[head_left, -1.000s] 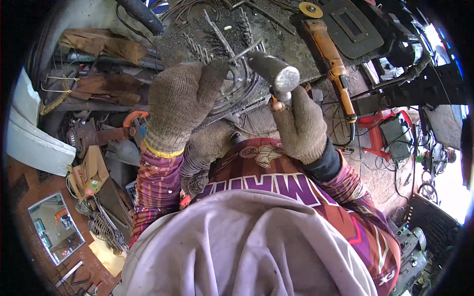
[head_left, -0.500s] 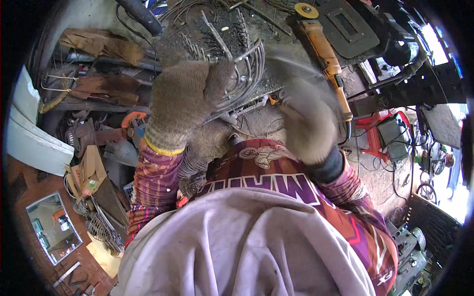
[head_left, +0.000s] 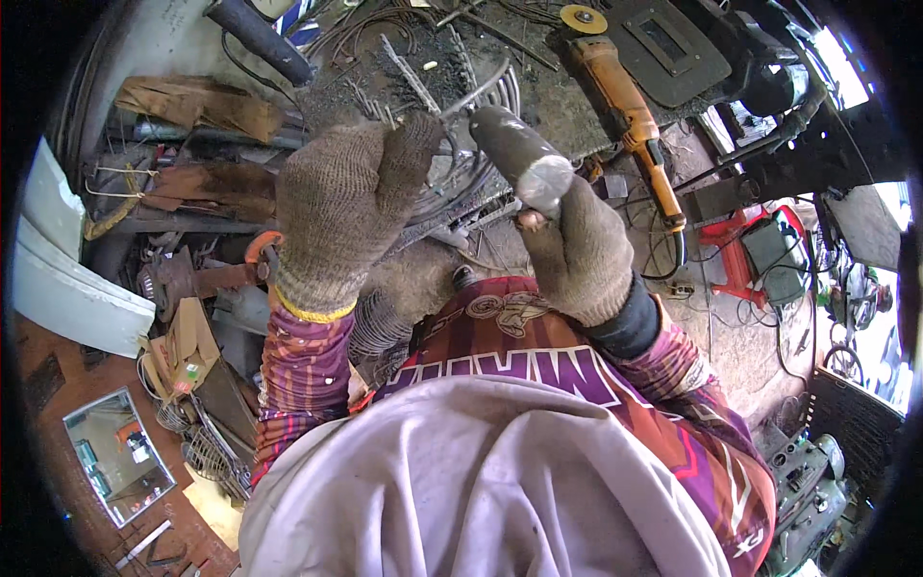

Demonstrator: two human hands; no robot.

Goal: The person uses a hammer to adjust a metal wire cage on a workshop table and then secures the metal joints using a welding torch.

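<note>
Both hands wear grey knit gloves and are raised over a cluttered workbench [head_left: 567, 106]. My right hand [head_left: 577, 250] grips a hammer, whose grey steel head [head_left: 524, 159] shows a flat worn face above the fist. My left hand [head_left: 346, 202] is held up beside it, fingers closed around thin curved metal wires [head_left: 461, 197] that lie on the bench. The hammer head hangs just right of the left hand's fingertips. How tightly the left fingers pinch the wire is hidden by the glove.
An orange angle grinder [head_left: 625, 106] lies on the bench at the upper right. A red welding machine [head_left: 760, 250] stands on the floor to the right. Rusty scrap metal [head_left: 202, 106] fills shelves at left. A mirror [head_left: 115, 457] leans at lower left.
The right hand swung the hammer down in a blur and has now come back up, the head raised beside the left hand. The left hand stayed on the wires.
</note>
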